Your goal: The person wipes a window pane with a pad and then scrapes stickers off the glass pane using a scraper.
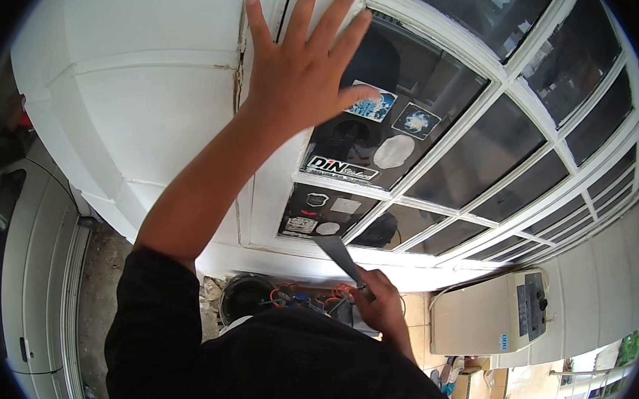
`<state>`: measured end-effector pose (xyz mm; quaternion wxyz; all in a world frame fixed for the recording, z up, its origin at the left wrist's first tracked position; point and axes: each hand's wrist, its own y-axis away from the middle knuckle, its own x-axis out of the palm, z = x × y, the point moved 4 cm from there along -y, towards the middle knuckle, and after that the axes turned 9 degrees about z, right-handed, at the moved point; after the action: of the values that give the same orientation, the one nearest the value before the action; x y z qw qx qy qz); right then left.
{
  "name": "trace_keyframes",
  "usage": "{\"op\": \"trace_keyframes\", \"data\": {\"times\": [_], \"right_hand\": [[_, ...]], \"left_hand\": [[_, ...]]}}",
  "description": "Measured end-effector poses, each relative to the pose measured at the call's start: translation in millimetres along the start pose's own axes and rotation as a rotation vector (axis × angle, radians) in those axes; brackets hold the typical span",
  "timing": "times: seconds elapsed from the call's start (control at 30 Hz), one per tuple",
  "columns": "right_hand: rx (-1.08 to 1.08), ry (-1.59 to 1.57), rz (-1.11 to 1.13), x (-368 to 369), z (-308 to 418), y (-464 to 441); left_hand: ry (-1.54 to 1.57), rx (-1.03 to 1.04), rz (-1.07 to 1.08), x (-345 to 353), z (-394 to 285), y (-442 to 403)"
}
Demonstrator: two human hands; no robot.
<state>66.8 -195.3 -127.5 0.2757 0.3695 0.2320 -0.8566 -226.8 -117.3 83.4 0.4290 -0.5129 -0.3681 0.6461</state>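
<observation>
My left hand [303, 74] reaches up with its fingers spread. It lies flat over the white window frame [259, 181], and the thumb covers part of a blue-and-white sticker [374, 107] on the dark glass [430, 80]. Lower down, my right hand [382, 302] is closed around the handle of a scraper [338, 256] with a flat, widening metal blade. The blade tip points up and left, near the bottom of the stickered pane; whether it touches the frame I cannot tell. More stickers, including a "DiN" one [342, 169], are on the panes.
Below the window are a black bucket [246, 297] and a heap of tools and orange cord [341, 294]. A beige washing machine [483, 314] stands at the right. A parked car [32, 271] is at the left. Footwear [446, 372] lies near a step.
</observation>
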Motion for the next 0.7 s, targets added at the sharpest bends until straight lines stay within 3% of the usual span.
{"op": "trace_keyframes", "data": {"times": [0.1, 0.23, 0.33, 0.5, 0.57, 0.6, 0.7], "right_hand": [[0.056, -0.022, 0.016, 7, -11, 20], [0.111, -0.070, -0.058, 6, -22, 39], [0.216, -0.100, -0.089, 3, -34, 51], [0.153, -0.049, -0.102, 1, -41, 54], [0.147, -0.066, -0.104, 3, -41, 51], [0.137, -0.057, -0.112, 4, -39, 51], [0.079, -0.007, -0.128, 3, -39, 46]], "left_hand": [[-0.049, -0.041, -0.015, 11, -7, -4], [-0.094, 0.158, 0.164, 22, -11, 31], [-0.041, 0.074, 0.145, 24, -5, 21], [-0.115, 0.100, 0.136, 22, -19, -6], [0.191, 0.698, 0.033, 15, -33, 3], [0.350, 0.674, 0.041, 8, -32, 8], [0.355, 0.576, -0.053, -12, -9, 11]]}}
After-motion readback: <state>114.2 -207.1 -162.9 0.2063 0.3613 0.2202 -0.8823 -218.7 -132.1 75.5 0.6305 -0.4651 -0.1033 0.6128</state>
